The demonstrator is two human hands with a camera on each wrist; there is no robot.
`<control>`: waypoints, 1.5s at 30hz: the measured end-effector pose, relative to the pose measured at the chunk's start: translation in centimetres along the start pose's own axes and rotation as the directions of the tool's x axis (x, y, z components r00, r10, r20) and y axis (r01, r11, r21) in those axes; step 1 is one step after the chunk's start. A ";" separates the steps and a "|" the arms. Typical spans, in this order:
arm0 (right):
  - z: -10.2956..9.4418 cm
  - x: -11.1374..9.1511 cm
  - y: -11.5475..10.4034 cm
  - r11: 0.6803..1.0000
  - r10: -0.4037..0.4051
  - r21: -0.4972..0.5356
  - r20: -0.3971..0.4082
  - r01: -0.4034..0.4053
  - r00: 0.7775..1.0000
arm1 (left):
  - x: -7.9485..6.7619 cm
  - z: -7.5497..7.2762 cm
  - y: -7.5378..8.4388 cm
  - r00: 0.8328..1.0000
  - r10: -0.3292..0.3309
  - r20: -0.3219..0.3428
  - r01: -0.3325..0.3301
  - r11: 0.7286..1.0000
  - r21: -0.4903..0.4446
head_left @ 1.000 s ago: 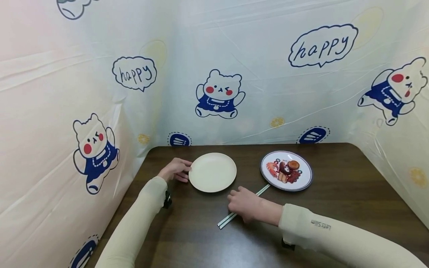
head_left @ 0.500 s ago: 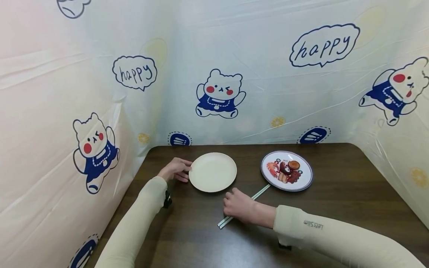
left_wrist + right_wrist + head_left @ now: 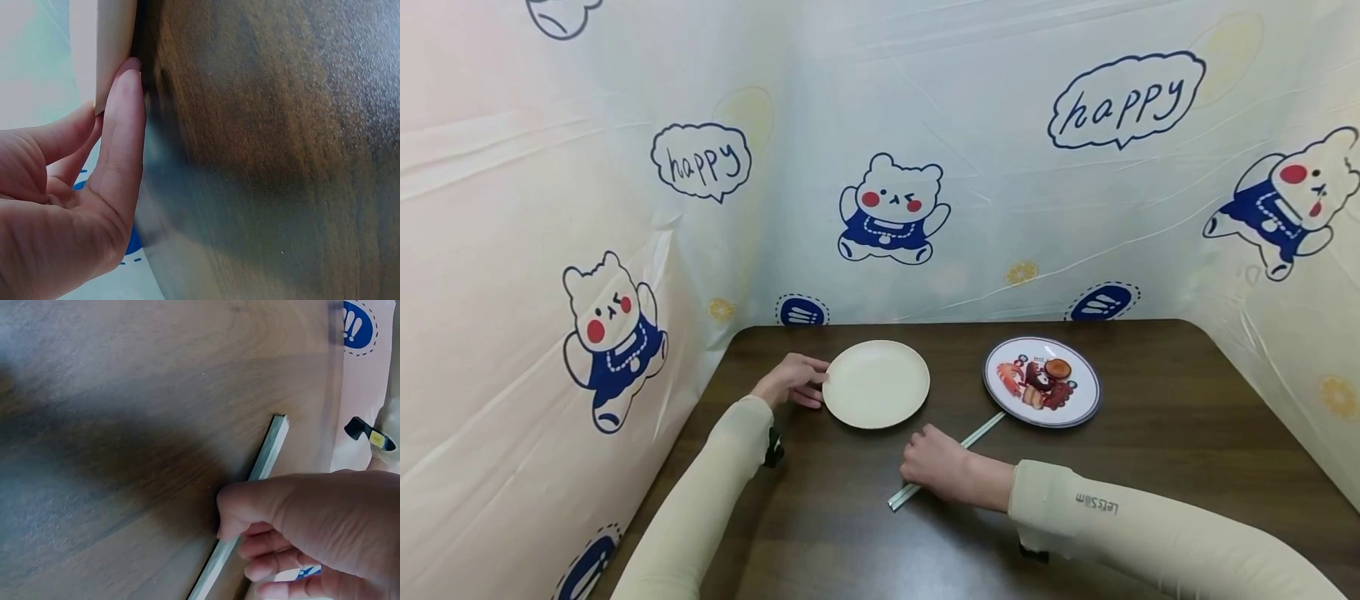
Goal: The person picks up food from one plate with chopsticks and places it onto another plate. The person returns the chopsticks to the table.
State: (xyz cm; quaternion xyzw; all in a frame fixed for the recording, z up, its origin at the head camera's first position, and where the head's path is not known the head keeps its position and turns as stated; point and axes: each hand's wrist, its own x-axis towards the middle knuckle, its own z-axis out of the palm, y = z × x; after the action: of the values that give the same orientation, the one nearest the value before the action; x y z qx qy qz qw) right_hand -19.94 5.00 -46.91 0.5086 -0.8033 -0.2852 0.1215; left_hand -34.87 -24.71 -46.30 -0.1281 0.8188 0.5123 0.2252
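Pale green chopsticks (image 3: 270, 449) look slim, straight and faintly glossy.

Beyond the right fingers (image 3: 916, 450), the curtain (image 3: 1000, 196) reads "happy" twice; behind them, the sleeve (image 3: 1120, 521) reads "Let'sSlim", upside down.

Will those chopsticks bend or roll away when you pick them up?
The chopsticks probably won't bend much: they look straight on both sides of the right hand. They likely won't roll easily either, because the right wrist view seems to show flat sides. But they're thin and look smooth and shiny, so they might slip a little.
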 end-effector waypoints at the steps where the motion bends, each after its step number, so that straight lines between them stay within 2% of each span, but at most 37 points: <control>1: 0.0 0.0 0.1 1.000 -0.003 0.008 0.002 0.003 1.000 | 0.1 0.0 0.0 1.000 0.002 0.000 -0.002 1.000 -0.001; 13: 0.2 -0.1 0.5 0.990 -0.014 0.142 0.045 0.007 0.999 | 0.2 -0.1 -0.2 1.000 0.002 0.005 -0.002 1.000 0.001; 26: 0.5 0.1 0.7 0.985 -0.024 0.170 0.032 0.018 0.999 | 0.1 -0.2 -0.2 1.000 0.006 0.012 -0.006 1.000 0.001; 34: 0.7 0.0 0.7 0.966 -0.013 0.257 0.067 -0.005 0.998 | 0.1 -0.2 0.0 1.000 0.005 0.010 -0.005 1.000 0.008; 45: 0.9 -0.2 0.4 0.966 -0.009 0.257 0.012 0.006 1.000 | 0.3 -0.2 -0.2 1.000 -0.005 0.005 0.005 1.000 0.000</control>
State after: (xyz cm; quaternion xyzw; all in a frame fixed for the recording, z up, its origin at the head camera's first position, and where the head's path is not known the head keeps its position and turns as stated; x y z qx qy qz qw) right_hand -20.62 5.63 -47.38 0.5214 -0.8322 -0.1823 0.0482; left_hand -35.07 -24.94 -46.49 -0.1289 0.8179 0.5120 0.2285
